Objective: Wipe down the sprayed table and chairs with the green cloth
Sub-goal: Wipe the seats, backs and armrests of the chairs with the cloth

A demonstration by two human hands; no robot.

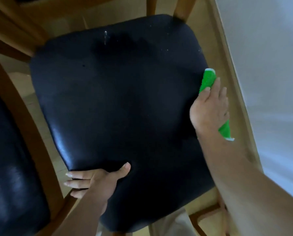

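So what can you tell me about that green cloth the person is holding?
The green cloth is bright green with a whitish edge at both ends. It looks like soft, fuzzy fabric, folded or bunched into a narrow strip. The right hand grips its middle, so only the two ends show, one beyond the fingers and one below the palm. It is pressed against the right edge of the dark chair seat.
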